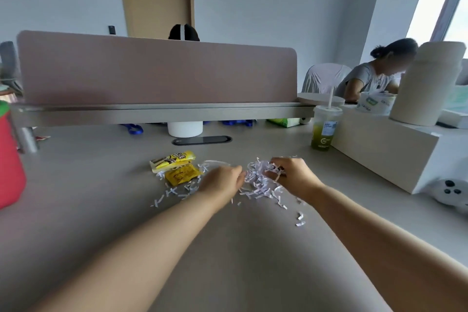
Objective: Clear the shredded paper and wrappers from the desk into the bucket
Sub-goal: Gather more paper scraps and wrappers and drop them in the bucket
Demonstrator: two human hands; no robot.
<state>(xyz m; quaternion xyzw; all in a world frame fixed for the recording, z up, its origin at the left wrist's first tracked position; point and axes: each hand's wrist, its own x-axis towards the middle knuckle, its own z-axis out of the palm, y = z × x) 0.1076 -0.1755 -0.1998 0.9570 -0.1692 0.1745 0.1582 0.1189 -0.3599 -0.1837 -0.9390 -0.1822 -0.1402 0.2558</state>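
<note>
A pile of white shredded paper (258,181) lies mid-desk between my two hands. My left hand (221,180) presses against the pile's left side, fingers curled into the strips. My right hand (291,176) cups the pile from the right and over the top, fingers closed in the shreds. Left of the pile lie two wrappers: a pale yellow one (173,161) and a darker yellow one (182,175) just below it. Loose strips (166,195) are scattered under the wrappers, and a few more strips (300,219) lie to the lower right. A red bucket (10,159) stands at the desk's left edge.
A drink cup with a straw (324,130) stands at the back right beside a white box (395,152). A white game controller (450,192) lies at the far right. A pink divider panel (157,71) closes off the back. A person sits beyond at the right.
</note>
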